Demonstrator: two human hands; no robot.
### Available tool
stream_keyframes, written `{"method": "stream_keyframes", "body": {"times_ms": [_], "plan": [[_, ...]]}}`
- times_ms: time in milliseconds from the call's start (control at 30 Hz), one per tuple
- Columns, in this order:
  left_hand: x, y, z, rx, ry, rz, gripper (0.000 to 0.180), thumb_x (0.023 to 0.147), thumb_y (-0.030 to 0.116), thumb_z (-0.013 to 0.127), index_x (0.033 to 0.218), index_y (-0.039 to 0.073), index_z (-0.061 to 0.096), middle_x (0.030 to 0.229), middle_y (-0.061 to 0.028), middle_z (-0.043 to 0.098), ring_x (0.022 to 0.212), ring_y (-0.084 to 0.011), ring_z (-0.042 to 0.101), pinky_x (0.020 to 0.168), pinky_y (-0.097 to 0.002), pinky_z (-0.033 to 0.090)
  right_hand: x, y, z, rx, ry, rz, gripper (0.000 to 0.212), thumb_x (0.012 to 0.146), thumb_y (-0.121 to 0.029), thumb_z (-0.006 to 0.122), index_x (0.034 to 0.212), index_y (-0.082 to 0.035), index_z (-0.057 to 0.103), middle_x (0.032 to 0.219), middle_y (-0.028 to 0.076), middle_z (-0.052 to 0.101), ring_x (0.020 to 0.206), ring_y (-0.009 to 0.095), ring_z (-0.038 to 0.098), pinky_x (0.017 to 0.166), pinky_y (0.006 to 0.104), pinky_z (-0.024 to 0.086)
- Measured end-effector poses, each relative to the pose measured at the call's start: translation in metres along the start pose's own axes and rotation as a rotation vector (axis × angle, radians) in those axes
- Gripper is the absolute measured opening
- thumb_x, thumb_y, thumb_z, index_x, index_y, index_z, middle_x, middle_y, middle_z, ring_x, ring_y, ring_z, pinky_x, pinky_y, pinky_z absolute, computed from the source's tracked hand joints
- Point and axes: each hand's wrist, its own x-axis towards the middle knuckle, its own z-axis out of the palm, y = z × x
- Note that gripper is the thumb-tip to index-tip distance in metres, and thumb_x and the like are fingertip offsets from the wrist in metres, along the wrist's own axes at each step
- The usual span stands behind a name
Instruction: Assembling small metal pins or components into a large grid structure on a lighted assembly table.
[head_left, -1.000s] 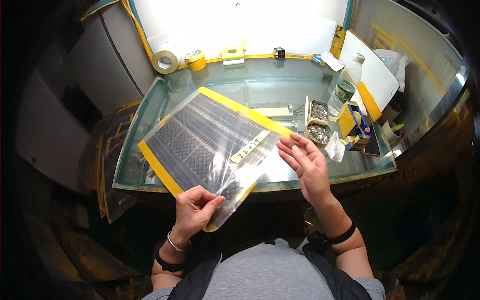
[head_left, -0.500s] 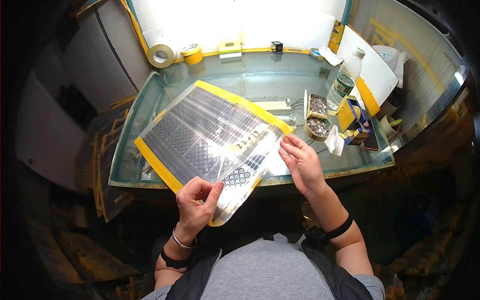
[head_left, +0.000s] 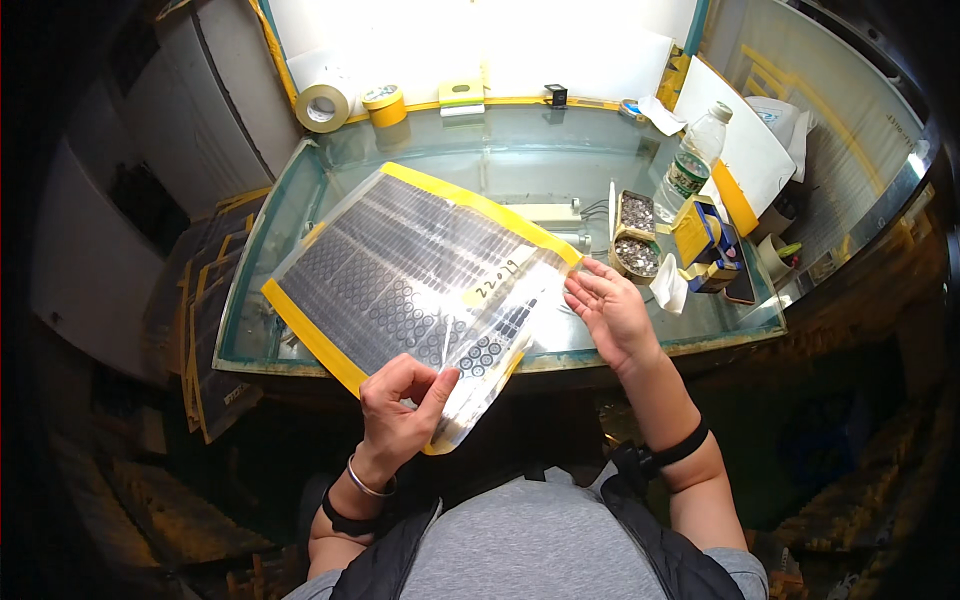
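Observation:
A clear printed film sheet (head_left: 400,265), edged with yellow tape, is held tilted over the near part of the glass-topped table (head_left: 330,150). Dark rows of bars and small rings cover it, and a handwritten mark sits near its right side. My left hand (head_left: 400,405) pinches the near edge between thumb and curled fingers. At the far right corner, my right hand (head_left: 620,315) has its fingertips closed on the taped edge; its palm faces partly up. The film's near right edge curls and catches glare.
Two small tins (head_left: 636,255) of tiny pieces stand right of the sheet, beside a blue and yellow tape dispenser (head_left: 697,235), crumpled tissue (head_left: 669,285) and a plastic bottle (head_left: 698,150). Tape rolls (head_left: 384,105) line the back left. Framed sheets (head_left: 215,340) lean at the table's left.
The sheet has shifted slightly left at its far end. My right hand has moved a little right, its fingertips now at the taped corner. My left hand keeps its pinch, slightly farther right.

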Motion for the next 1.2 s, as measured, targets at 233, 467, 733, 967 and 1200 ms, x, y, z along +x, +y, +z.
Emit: {"method": "stream_keyframes", "body": {"times_ms": [233,467,733,967,1200], "plan": [[0.002,-0.001,0.001,0.002,0.014,0.052,0.019,0.084,0.005,0.076,0.072,-0.001,0.063,0.066,-0.0040,0.058,0.053,-0.0076,0.057,0.048,-0.0212,0.043,0.005,-0.005,0.005,-0.049,-0.032,0.057,0.053,0.095,-0.004,0.057,0.139,0.009,0.031,0.126,0.024,0.054,0.115,0.028,0.057,0.104,0.0395,0.045],[0.004,0.003,0.002,-0.017,0.043,0.081,0.019,0.084,0.004,0.075,0.072,0.000,0.062,0.065,-0.0038,0.057,0.053,-0.0074,0.055,0.048,-0.0213,0.042,0.018,0.007,0.004,-0.013,-0.174,0.109,0.073,0.088,-0.004,0.065,0.145,0.013,0.021,0.125,0.018,0.053,0.113,0.021,0.057,0.101,0.0344,0.047],[0.011,0.004,0.007,-0.049,0.062,0.144,0.019,0.085,0.004,0.075,0.073,0.000,0.061,0.067,-0.0029,0.055,0.054,-0.0056,0.051,0.048,-0.0206,0.040,-0.004,0.025,0.032,-0.311,-0.315,0.141,0.050,0.090,-0.008,0.066,0.135,0.002,0.047,0.115,0.007,0.062,0.105,0.012,0.059,0.096,0.0300,0.045],[0.009,0.005,0.011,-0.086,-0.019,0.078,0.013,0.088,0.002,0.072,0.080,-0.001,0.062,0.076,0.0002,0.054,0.066,-0.0031,0.052,0.058,-0.0186,0.042,-0.032,0.055,0.070,-0.124,-0.333,0.270,0.034,0.093,-0.014,0.066,0.122,-0.003,0.050,0.097,0.007,0.064,0.076,0.014,0.062,0.056,0.0280,0.051],[0.027,-0.010,-0.047,0.233,-0.102,0.065,0.035,0.087,0.020,0.074,0.112,-0.002,0.064,0.107,-0.0187,0.065,0.100,-0.0297,0.064,0.087,-0.0366,0.051,-0.028,0.067,0.049,-0.064,-0.318,0.164,0.037,0.095,-0.004,0.060,0.129,0.000,0.049,0.113,0.012,0.064,0.098,0.020,0.064,0.087,0.0375,0.054]]}}
